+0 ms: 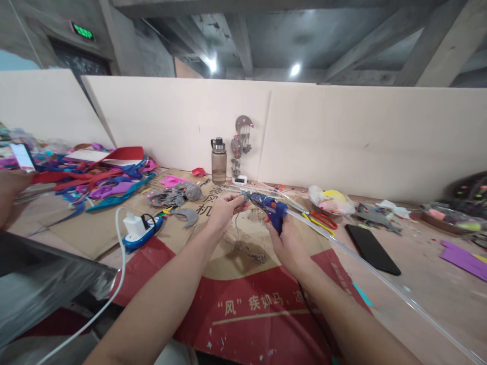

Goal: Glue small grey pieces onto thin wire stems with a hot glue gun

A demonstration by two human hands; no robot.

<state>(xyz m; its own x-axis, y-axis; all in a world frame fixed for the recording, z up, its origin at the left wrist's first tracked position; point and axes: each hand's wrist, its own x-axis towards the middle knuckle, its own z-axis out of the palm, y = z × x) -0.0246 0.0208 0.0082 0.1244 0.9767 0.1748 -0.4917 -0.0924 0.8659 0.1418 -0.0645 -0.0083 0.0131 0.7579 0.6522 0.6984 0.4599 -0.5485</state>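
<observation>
My right hand (286, 242) grips a blue glue gun (269, 206) by its handle, nozzle pointing left. My left hand (224, 208) is pinched on something thin at the gun's tip, and a grey string hangs from it down to a small pile (249, 250) on the cardboard (243, 304). A long clear tube (384, 279) runs from near the gun toward the lower right.
Behind stand a grey water bottle (218, 161) and a grey moon-shaped hanging decoration (240, 142). Grey cut-out pieces (173, 196), coloured scraps (102, 185), a blue power strip with a white charger (139, 230), scissors (321, 219) and a black phone (372, 248) lie about. Another person's hand (9, 195) is at the far left.
</observation>
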